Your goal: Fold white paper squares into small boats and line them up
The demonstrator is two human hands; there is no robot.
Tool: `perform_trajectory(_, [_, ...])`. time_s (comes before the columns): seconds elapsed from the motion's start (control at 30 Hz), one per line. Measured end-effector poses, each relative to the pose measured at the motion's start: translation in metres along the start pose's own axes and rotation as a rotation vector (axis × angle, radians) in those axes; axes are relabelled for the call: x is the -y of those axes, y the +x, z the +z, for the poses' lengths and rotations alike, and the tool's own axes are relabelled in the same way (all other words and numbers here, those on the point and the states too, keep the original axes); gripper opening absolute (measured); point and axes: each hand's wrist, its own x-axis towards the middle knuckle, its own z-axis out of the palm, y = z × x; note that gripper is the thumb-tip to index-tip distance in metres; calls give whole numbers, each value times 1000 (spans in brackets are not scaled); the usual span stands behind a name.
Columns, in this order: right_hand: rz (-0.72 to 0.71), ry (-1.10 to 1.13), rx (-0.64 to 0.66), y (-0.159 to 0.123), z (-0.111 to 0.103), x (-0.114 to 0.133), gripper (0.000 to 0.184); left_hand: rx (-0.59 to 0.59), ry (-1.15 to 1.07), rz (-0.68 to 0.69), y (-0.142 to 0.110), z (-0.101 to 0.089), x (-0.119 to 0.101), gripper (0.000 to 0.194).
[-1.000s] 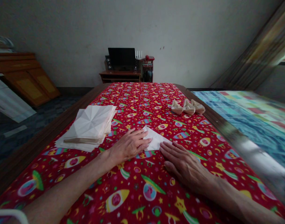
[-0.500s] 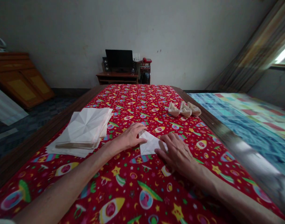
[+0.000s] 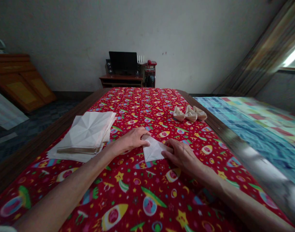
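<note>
A folded sheet of white paper (image 3: 152, 151) lies on the red patterned tablecloth (image 3: 135, 199) between my hands. My left hand (image 3: 134, 138) pinches its upper left corner between thumb and fingers. At the paper's right end, my right hand (image 3: 179, 153) grips the edge, thumb on the near side and fingers curled behind. Part of that right end is hidden under the fingers. To the left of my left forearm rests a stack of creased white paper sheets (image 3: 89, 132). Beyond my right hand stand three folded paper shapes (image 3: 190, 114) in a row.
Dark wooden table edges (image 3: 222, 132) run along both sides of the cloth. A monitor (image 3: 123, 62) with speakers stands on a small desk past the far end. On the right is a bed (image 3: 255, 129) with a patterned cover; a wooden cabinet (image 3: 22, 82) stands at left.
My right hand's fingers have drawn in and closed on the paper's right end, where they lay flatter before. The left hand has shifted slightly, still at the same corner.
</note>
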Motion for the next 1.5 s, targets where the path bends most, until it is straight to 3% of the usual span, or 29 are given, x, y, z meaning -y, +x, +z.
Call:
perform_trajectory(0.2, [-16, 72, 106, 27, -5, 0, 10, 20, -55, -91, -27, -6, -2, 22])
perform_trajectory(0.33, [-140, 85, 109, 41, -1, -6, 10, -108, 43, -76, -42, -1, -9, 27])
perform_trajectory(0.53, [-191, 46, -11, 32, 2, -3, 17, -273, 106, -10, -53, 18, -12, 22])
perform_trajectory(0.7, [-200, -48, -23, 24, 1, 2, 20, -356, 134, 10, -56, 21, -15, 17])
perform_trajectory(0.93, [-180, -179, -25, 22, 0, 4, 21, -318, 128, 9, -58, 20, -19, 19])
perform_trajectory(1.17, [-62, -279, -22, 17, 0, 2, 22, -322, 149, 4, -59, 19, -21, 25])
perform_trajectory(1.5, [-46, -189, -56, 12, 0, -1, 23, -309, 170, 11, -60, 18, -24, 32])
